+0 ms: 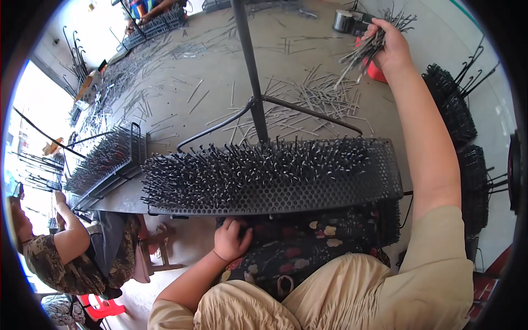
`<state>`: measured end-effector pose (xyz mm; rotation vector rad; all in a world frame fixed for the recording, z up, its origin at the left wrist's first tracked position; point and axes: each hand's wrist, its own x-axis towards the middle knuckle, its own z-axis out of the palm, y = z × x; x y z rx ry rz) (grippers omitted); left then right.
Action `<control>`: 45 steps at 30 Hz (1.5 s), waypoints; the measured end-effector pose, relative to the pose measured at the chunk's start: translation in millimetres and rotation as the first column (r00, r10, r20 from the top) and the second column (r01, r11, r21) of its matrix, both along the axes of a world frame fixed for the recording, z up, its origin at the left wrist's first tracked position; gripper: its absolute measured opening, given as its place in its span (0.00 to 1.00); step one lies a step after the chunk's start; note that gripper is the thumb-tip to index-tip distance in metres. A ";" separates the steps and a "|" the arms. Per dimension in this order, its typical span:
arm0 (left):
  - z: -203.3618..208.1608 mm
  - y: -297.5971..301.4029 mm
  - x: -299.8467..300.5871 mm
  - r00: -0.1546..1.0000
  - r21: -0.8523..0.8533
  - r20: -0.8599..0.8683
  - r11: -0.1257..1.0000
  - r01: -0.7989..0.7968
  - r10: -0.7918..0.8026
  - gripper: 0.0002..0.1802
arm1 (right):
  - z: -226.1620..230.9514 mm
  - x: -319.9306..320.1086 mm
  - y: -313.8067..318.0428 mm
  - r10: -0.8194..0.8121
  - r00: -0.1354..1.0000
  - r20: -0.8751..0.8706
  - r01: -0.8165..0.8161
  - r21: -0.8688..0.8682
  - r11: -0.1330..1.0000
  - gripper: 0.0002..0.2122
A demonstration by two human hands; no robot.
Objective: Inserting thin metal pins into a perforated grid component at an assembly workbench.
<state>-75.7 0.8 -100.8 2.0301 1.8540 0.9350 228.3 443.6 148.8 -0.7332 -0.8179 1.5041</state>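
Note:
Raised at the far right, my right hand (392, 46) is closed around a bundle of thin grey metal rods (363, 53), some with bent ends, which fan out on both sides of the fist. Low in front of me, my left hand (231, 241) has its fingers curled just under the near edge of a black perforated metal rack (379, 175); whatever it may grip is hidden. Dense rows of short dark rods (258, 165) stand upright in the rack's holes. The holes along its near side and right end are bare.
Loose rods (327, 96) lie scattered over the grey table (220, 60) beyond the rack. A dark post (250, 66) with two bent arms rises behind it. A second filled rack (107, 159) stands at left, beside a co-worker (66, 247). Hanging black racks (472, 187) line the right side.

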 end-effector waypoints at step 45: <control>137.7 -1.4 233.4 0.874 -0.230 0.486 0.962 0.147 -0.017 0.09 | -136.9 95.0 -339.4 0.729 0.610 -0.310 -0.792 -0.267 0.549 0.10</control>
